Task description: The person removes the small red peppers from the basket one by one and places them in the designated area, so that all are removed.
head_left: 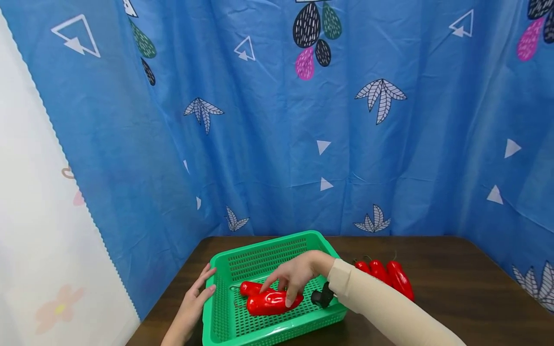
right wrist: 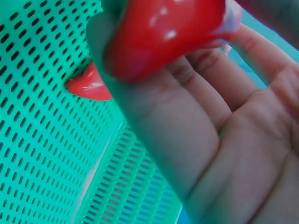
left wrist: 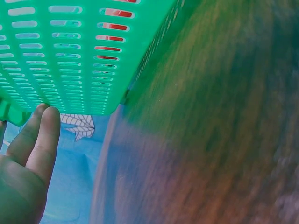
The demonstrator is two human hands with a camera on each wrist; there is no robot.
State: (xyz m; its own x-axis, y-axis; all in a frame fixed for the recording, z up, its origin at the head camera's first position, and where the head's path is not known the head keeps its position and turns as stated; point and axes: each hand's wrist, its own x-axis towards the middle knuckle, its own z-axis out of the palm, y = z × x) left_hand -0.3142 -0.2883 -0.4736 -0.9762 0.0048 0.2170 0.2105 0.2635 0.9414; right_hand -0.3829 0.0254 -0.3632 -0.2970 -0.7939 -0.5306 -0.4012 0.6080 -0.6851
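Note:
A green slotted plastic basket (head_left: 277,328) stands on the table. Over its inside, my right hand (head_left: 298,273) grips a glossy red pepper (head_left: 268,304) between thumb and fingers. Another red pepper (head_left: 249,288) lies on the basket floor just behind, partly covered by the held one; in the right wrist view this lower pepper (right wrist: 89,87) shows past the thumb. My left hand (head_left: 193,302) rests against the basket's left rim with its fingers extended. In the left wrist view, two fingertips of that hand (left wrist: 28,172) overlap the slotted wall.
Several more red peppers (head_left: 391,276) lie on the dark wooden table (head_left: 459,288) to the right of the basket, partly behind my right forearm. A blue patterned curtain (head_left: 285,158) hangs behind the table, and a white cloth (head_left: 52,216) hangs at the left.

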